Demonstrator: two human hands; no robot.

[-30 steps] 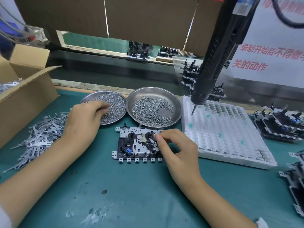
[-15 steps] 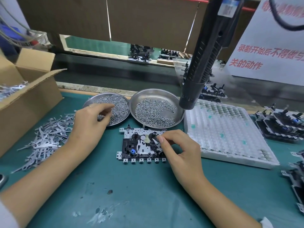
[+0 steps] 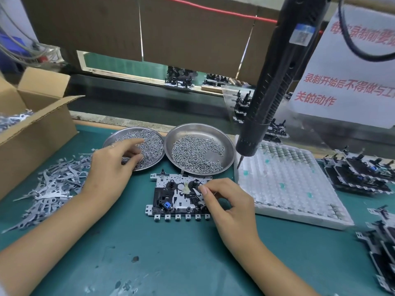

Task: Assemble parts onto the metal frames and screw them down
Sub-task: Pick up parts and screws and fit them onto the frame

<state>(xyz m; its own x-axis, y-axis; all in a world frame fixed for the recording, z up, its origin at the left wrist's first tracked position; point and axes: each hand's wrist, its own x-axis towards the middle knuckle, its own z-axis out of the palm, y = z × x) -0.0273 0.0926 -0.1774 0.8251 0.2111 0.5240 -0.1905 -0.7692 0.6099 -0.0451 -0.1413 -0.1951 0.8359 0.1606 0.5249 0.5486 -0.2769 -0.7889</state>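
From the head view, the metal frame [image 3: 180, 197] lies flat on the green bench [image 3: 171, 263], just in front of two steel dishes of screws — the left dish [image 3: 149, 135] and the right dish [image 3: 226, 142] — likely so both hands reach without stretching. The right hand [image 3: 230, 208] pinches a small lever part [image 3: 197, 192] against the frame's right side, probably seating it before fastening. The left hand [image 3: 111, 167] reaches into the left dish, fingers curled over the screws; whether one is pinched, I cannot tell. One electric screwdriver [image 3: 275, 82] hangs above a white tray [image 3: 288, 189], idle. A heap of loose levers [image 3: 49, 186] lies left, uncountable.
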